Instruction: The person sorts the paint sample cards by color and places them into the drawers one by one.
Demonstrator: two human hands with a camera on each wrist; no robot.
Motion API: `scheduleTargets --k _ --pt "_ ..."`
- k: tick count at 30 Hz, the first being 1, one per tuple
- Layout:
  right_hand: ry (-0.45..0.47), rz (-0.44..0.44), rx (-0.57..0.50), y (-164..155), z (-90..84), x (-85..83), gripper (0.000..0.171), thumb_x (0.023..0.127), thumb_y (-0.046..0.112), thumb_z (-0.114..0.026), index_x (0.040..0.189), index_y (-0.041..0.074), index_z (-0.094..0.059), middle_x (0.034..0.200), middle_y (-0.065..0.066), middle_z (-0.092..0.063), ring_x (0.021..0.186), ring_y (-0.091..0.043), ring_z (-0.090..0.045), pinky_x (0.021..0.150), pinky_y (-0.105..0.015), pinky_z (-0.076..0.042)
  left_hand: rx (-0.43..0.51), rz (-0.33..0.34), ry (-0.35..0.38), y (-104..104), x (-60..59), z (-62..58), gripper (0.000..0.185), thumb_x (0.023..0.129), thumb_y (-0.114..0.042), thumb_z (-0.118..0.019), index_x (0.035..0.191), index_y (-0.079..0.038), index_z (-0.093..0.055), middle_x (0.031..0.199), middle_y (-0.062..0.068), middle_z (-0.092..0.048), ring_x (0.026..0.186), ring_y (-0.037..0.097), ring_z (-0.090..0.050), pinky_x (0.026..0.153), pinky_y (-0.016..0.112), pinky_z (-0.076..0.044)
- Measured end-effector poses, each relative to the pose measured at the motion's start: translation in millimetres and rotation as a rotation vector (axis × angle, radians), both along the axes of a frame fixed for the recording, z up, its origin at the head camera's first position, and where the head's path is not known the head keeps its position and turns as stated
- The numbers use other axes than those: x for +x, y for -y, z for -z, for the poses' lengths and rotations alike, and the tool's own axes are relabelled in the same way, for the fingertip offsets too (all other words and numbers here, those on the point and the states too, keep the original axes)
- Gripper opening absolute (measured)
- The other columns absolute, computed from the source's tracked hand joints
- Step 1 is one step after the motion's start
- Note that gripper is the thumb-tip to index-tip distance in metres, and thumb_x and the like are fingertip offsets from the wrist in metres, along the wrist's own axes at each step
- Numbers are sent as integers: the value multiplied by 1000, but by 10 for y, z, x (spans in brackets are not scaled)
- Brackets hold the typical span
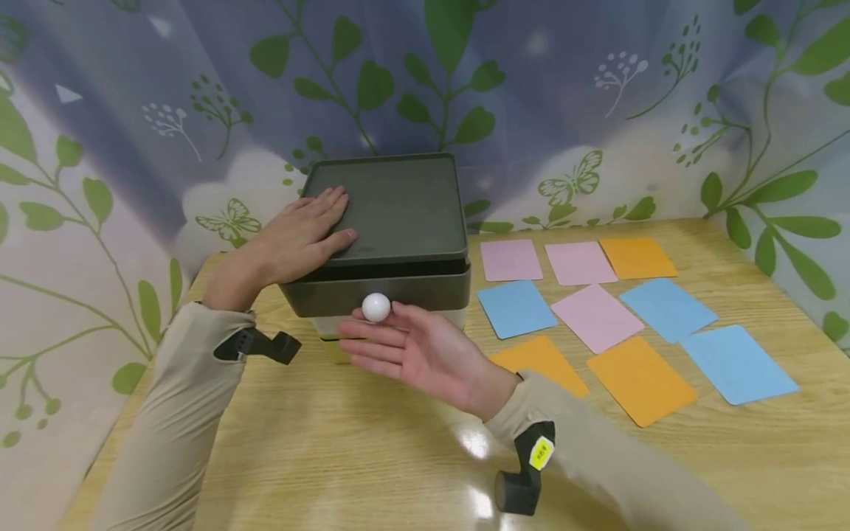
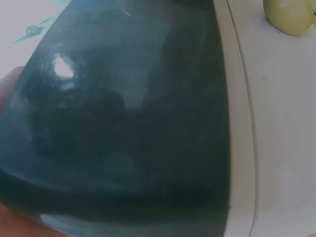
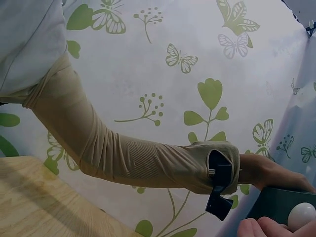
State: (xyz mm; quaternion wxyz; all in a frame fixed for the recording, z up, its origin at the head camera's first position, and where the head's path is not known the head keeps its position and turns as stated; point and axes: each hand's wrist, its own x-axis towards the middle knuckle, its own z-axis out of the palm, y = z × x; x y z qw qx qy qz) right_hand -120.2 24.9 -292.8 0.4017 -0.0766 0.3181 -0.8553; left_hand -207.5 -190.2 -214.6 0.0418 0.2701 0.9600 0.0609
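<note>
A dark green lidded box [image 1: 392,210] with a pale lower part stands toward the back of the table. My left hand [image 1: 292,240] lies flat on the left side of its lid, fingers spread toward the middle. The box's dark surface [image 2: 138,113] fills most of the left wrist view. In front of the box my right hand [image 1: 432,354] is turned palm up, fingers extended. A small white ball [image 1: 376,307] rests on its index finger, beside the thumb tip. The right wrist view shows the ball [image 3: 302,216] above the fingertips [image 3: 252,228].
Several square cards lie right of the box, among them a pink card [image 1: 510,260], a blue card [image 1: 738,364] and an orange card [image 1: 640,380]. A leaf-patterned curtain [image 1: 564,110] hangs behind the table [image 1: 319,442]. A rounded yellow-green object [image 2: 290,15] appears in the left wrist view.
</note>
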Motion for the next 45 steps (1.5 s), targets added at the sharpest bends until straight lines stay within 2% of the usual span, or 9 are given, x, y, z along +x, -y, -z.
scheduleTargets --k 6,11,17,25,33,45 --pt "-11 -2 -7 -20 25 60 51 107 25 -24 148 -6 -26 152 -26 -29 139 -39 -31 110 -39 -35 5 3 1 18 -13 14 66 105 -37 -31 152 6 -13 159 21 -8 147 34 -6 117 49 -7" --pt "-37 -21 6 -33 40 128 51 107 24 -25 148 -8 -26 151 -27 -29 139 -39 -31 110 -40 -35 23 32 23 59 -28 12 66 105 -36 -33 152 6 -13 159 22 -6 147 35 -5 117 49 -6" --pt "-51 -34 28 -48 46 201 52 107 25 -25 147 -8 -28 150 -27 -32 138 -39 -33 109 -39 -36 76 57 55 140 -47 -2 71 103 -43 -37 153 3 -14 160 18 -6 147 33 -4 118 48 -5" --pt "-77 -30 32 -67 45 282 51 107 24 -24 147 -8 -27 149 -27 -33 138 -39 -33 109 -39 -36 130 75 32 193 -87 16 72 102 -45 -42 153 -1 -17 161 15 -10 148 30 -7 118 47 -6" --pt "-82 -23 23 -84 46 323 50 107 24 -25 147 -8 -28 149 -26 -34 138 -40 -32 108 -40 -37 125 77 27 170 -76 12 72 102 -45 -41 153 0 -17 160 16 -10 148 31 -7 118 46 -5" --pt "-117 -43 53 -91 81 431 52 107 25 -27 145 -10 -30 148 -26 -37 136 -39 -37 108 -41 -37 109 95 43 196 -66 -7 72 102 -45 -41 154 -1 -16 161 16 -8 148 31 -5 118 46 -4"
